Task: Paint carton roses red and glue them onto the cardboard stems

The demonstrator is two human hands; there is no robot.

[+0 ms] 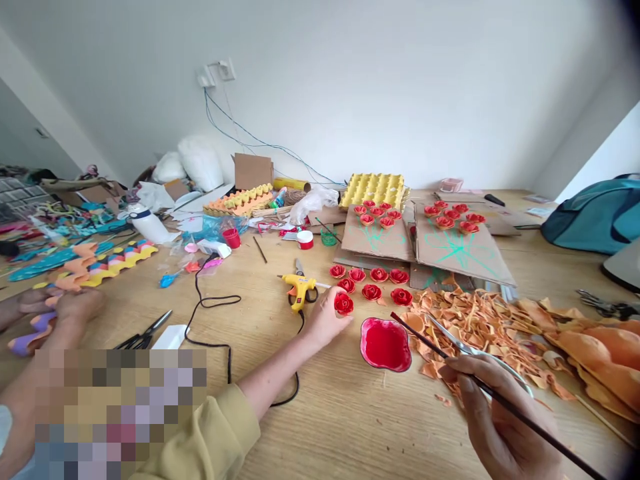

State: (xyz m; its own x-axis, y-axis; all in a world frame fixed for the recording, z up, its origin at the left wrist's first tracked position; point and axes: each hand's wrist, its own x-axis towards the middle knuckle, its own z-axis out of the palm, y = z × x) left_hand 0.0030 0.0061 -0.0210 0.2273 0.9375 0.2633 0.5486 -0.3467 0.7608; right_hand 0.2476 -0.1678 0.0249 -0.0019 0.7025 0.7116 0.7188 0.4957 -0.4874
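And here we are around the paint dish (364, 339), red paint inside, sitting on the bench (320, 427)! The left hand (325, 323) has its grip closed around a red rose (344, 305), held by its edge just beyond and left of the dish. Over to the right hand (505, 407): fingers pinched firmly on a dark paintbrush (421, 338), the handle slanting down to the right of the dish, the tip up at its far edge; whether it touches the rim, I cannot tell. Behind the dish, a cluster of red roses (379, 275), and farther back, two cardboard panels (457, 253) topped with more blooms over green painted lines! Right of the dish, a heap of orange scraps (493, 327) with scissors (453, 339) on it. Left and beyond, a yellow glue gun (300, 288); far left of the dish, a co-worker's hand (80, 307) on egg-carton pieces!
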